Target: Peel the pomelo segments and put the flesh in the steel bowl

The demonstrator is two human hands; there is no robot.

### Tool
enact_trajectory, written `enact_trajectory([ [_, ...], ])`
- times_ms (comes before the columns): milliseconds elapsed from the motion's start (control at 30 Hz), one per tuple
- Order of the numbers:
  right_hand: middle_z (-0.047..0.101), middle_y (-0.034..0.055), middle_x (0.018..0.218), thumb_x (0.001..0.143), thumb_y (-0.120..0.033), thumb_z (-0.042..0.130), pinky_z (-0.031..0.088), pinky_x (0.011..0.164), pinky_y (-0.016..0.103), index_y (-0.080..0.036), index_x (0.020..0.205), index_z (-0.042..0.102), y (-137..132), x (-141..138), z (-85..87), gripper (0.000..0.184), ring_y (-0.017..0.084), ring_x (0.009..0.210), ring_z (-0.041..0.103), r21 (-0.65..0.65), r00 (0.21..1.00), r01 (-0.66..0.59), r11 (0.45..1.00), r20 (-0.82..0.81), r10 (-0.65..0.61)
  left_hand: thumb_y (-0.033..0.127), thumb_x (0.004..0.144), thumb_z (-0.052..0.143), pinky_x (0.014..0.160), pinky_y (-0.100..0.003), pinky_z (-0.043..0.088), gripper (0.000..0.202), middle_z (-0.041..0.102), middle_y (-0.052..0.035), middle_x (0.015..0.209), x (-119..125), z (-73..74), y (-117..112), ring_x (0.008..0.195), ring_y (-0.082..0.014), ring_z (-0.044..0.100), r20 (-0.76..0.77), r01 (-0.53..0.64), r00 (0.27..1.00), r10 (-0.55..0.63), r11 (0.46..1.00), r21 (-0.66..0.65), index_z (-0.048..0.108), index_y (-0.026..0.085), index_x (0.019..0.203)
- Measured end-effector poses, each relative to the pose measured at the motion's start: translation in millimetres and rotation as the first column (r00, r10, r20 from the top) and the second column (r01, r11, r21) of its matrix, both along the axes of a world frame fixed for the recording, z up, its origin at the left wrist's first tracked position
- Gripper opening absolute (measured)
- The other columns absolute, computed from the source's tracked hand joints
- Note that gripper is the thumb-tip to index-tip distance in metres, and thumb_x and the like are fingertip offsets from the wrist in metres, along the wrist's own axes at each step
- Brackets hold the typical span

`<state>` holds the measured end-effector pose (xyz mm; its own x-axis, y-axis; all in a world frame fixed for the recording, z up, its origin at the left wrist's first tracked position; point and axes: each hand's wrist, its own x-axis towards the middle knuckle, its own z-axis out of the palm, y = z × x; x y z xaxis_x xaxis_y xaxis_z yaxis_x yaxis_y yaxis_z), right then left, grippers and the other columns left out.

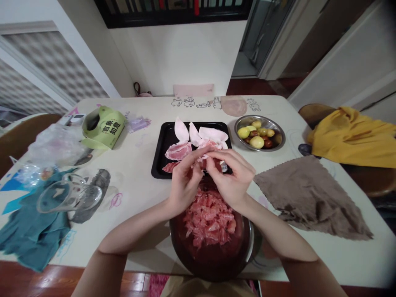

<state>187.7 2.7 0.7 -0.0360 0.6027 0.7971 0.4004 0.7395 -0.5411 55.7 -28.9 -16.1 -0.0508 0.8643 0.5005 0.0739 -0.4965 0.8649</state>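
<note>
My left hand [187,181] and my right hand [230,175] meet over the far rim of a large bowl [250,237]. Between their fingertips they pinch a pomelo segment [204,159], mostly hidden by the fingers, with pale membrane showing. Peeled red pomelo flesh [210,218] lies heaped in the bowl below. Just beyond my hands is a black tray [158,148], which bears white-sided pieces of pomelo peel [182,130] and segments still in pale membrane [178,151].
A steel bowl of small fruit [256,134] stands right of the tray. A brown cloth [309,198] lies at right. Leftward are a glass pitcher [69,196] on its side, a teal cloth [34,231], a green carton [105,128] and a plastic bag [55,144].
</note>
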Motion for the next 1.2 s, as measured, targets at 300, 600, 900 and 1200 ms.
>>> enact_trajectory([
  [300,0.081,0.0044,0.102,0.096,-0.013,0.063,0.064,0.089,0.035,-0.022,0.107,0.077,12,2,-7.4,0.02,0.018,0.096,0.077,0.037,0.994,-0.094,0.995,0.058,0.092,0.035,0.106,0.052,0.121,-0.046,0.047,0.039,0.062,-0.0096,0.147,-1,-6.2,11,0.135,-0.0228,0.061,0.016,0.005,1.0,-0.004,0.996,-0.094,0.056,0.027,0.144],
  [600,0.079,0.0036,0.095,0.094,-0.019,0.069,0.059,0.085,0.036,-0.022,0.103,0.076,9,13,11.4,0.012,0.018,0.089,0.071,-0.103,0.983,-0.09,0.991,0.15,0.104,0.037,0.107,0.048,0.106,-0.04,0.06,0.039,0.064,-0.0108,0.141,-12,2.3,16,0.129,-0.0226,0.066,0.088,-0.055,0.994,0.063,0.995,-0.083,0.054,0.028,0.144],
  [900,0.079,0.0043,0.091,0.091,-0.011,0.068,0.058,0.08,0.033,-0.017,0.1,0.074,-2,10,6.0,0.012,0.018,0.086,0.069,0.087,0.958,-0.027,0.996,0.286,0.001,0.033,0.101,0.061,0.116,-0.047,0.05,0.038,0.06,-0.0129,0.142,-9,-0.8,14,0.137,-0.0256,0.057,0.044,-0.15,0.988,0.151,0.988,-0.026,0.053,0.026,0.139],
  [1200,0.079,0.0034,0.09,0.094,-0.013,0.063,0.057,0.078,0.031,-0.018,0.091,0.073,-4,13,5.5,0.012,0.017,0.082,0.072,-0.063,0.952,-0.012,0.998,0.305,0.031,0.022,0.101,0.058,0.109,-0.042,0.056,0.04,0.063,-0.0097,0.137,-3,-3.5,9,0.121,-0.0205,0.066,-0.043,-0.135,0.989,0.138,0.988,0.071,0.053,0.026,0.141],
])
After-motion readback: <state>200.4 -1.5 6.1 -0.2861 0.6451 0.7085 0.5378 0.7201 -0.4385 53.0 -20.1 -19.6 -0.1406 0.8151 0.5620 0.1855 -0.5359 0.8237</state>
